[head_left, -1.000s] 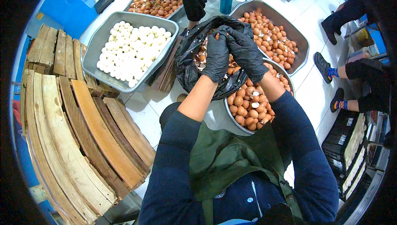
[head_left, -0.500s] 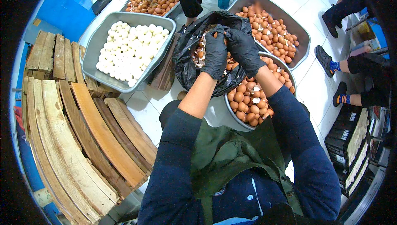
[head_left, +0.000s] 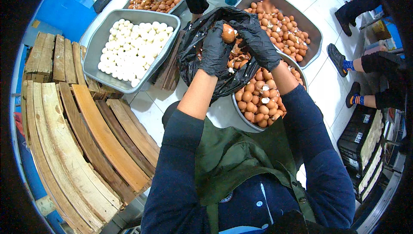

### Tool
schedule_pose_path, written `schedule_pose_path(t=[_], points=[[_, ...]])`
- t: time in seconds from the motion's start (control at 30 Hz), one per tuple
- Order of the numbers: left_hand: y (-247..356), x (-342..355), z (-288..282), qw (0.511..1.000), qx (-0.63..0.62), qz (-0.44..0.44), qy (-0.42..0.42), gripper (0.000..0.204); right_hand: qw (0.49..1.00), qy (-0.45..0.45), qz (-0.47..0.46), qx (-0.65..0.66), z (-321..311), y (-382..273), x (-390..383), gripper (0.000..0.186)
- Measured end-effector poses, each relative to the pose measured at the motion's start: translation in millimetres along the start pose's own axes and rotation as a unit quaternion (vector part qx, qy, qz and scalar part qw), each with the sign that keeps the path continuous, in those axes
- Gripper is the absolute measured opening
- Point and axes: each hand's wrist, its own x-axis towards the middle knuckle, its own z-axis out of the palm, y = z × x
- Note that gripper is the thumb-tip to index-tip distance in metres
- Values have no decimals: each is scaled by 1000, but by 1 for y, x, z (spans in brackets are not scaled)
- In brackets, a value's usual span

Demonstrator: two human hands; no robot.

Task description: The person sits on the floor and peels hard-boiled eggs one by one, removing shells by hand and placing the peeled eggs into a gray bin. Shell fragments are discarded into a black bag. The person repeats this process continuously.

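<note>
In black gloves, both my hands are over a black plastic bag (head_left: 189, 58) that holds broken brown eggshells (head_left: 238, 58). My left hand (head_left: 215, 51) grips a brown egg (head_left: 228, 33) whose shell is partly off, with white showing at its edge. Beside the egg, my right hand (head_left: 259, 47) has its fingers curled in; what is between their tips, if anything, is hidden. A round grey tub of brown eggs (head_left: 235, 100), some with cracked shells, stands just under my right forearm.
To the left, a grey tub (head_left: 92, 81) is full of peeled white eggs. More brown eggs fill a tub at the far right (head_left: 317, 32) and one at the far left (head_left: 183, 6). Wooden pallets (head_left: 103, 126) line my left. Other people's legs and shoes (head_left: 337, 60) are at the right.
My hands have parted slightly and tilted, so the egg in my left hand now shows between them. My right fingers have drawn back a little from it.
</note>
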Motion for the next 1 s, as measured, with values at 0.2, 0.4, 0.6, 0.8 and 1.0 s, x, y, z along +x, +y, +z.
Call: schedule_pose_path(t=[0.2, 0.4, 0.6, 0.8, 1.0], points=[[-7, 7, -1, 943, -266, -187, -67, 33, 997, -71, 3, 24, 12, 2, -3, 38], [6, 11, -5, 920, -242, -302, -55, 46, 986, -48, -23, -161, 15, 14, 0, 31], [-6, 8, -14, 944, 103, -185, -253, 58, 958, -54, -53, -275, 16, 21, -1, 30], [-11, 1, -6, 920, 287, -58, -261, 64, 899, -4, -105, -424, 17, 19, -3, 20], [-15, 9, -15, 958, -126, -218, -139, 42, 918, 0, 9, -396, 3, 13, 3, 24]])
